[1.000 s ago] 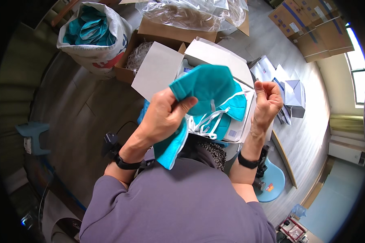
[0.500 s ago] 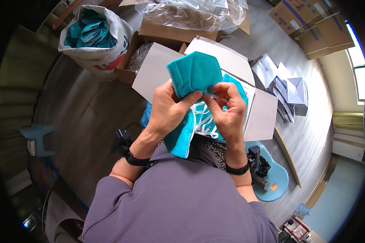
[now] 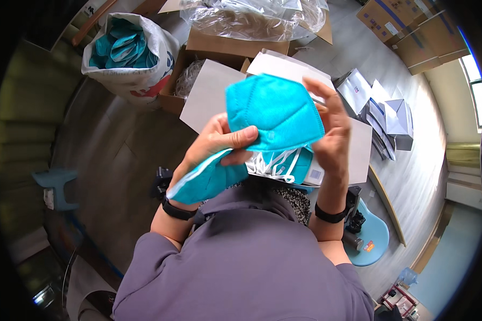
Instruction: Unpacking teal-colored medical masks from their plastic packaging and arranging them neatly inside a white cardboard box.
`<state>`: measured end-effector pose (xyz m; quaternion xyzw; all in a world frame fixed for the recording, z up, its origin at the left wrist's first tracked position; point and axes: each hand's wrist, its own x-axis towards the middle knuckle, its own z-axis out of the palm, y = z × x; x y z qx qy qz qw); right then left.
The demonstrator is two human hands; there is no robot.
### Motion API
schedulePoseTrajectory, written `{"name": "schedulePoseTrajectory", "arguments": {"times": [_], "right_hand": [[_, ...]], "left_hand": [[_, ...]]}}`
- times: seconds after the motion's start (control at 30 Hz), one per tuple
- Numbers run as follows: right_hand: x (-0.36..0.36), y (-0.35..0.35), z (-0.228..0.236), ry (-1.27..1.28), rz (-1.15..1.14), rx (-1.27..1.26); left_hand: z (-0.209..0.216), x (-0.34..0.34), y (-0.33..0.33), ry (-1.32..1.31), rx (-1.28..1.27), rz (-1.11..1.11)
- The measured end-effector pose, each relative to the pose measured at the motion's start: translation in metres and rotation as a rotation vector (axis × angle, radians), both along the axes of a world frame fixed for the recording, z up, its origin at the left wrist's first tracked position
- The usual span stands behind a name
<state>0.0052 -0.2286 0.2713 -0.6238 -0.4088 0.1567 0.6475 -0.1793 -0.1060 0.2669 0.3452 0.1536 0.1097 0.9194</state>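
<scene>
My left hand [image 3: 222,140] pinches a teal face mask [image 3: 273,115] at its lower left, thumb on the front. A second, folded teal mask [image 3: 206,179] hangs under the same hand, its pale edge along my wrist. At the first mask's right edge is my right hand [image 3: 334,125], its upper fingers apart and partly smeared by motion. Its thumb and some fingertips are hidden behind the mask. Below the held mask, an open white carton [image 3: 353,152] contains more teal masks [image 3: 302,165] with white ear loops [image 3: 270,168].
A white sack [image 3: 99,80] full of teal masks stands at the far left. Behind the carton is a brown box [image 3: 225,45] with clear plastic film [image 3: 251,18]. Grey paper bags [image 3: 399,120] lie on the right; a blue stool [image 3: 372,241] stands by my right elbow.
The upper mask has turned its front more toward me and come slightly nearer. My right hand has moved from pinching a white loop to the mask's right edge. The lower mask has swung left.
</scene>
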Motion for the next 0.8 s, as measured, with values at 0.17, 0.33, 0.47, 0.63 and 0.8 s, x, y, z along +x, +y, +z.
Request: {"name": "schedulePoseTrajectory", "arguments": {"times": [0.17, 0.33, 0.47, 0.63, 0.8], "right_hand": [[0.013, 0.002, -0.019, 0.077, 0.278, 0.21], [0.021, -0.012, -0.021, 0.235, 0.013, 0.068], [0.016, -0.007, -0.023, 0.2, -0.01, -0.024], [-0.007, -0.004, -0.012, -0.065, -0.26, 0.018], [-0.024, -0.006, -0.015, -0.139, 0.022, -0.076]], "left_hand": [[-0.01, -0.002, -0.008, 0.143, -0.211, -0.128], [-0.017, -0.004, -0.005, 0.222, 0.56, 0.126], [-0.007, 0.008, -0.013, 0.275, 0.795, 0.069], [-0.017, 0.023, -0.017, 0.289, 1.126, 0.278], [-0.012, 0.031, -0.023, 0.266, 1.396, 0.309]]}}
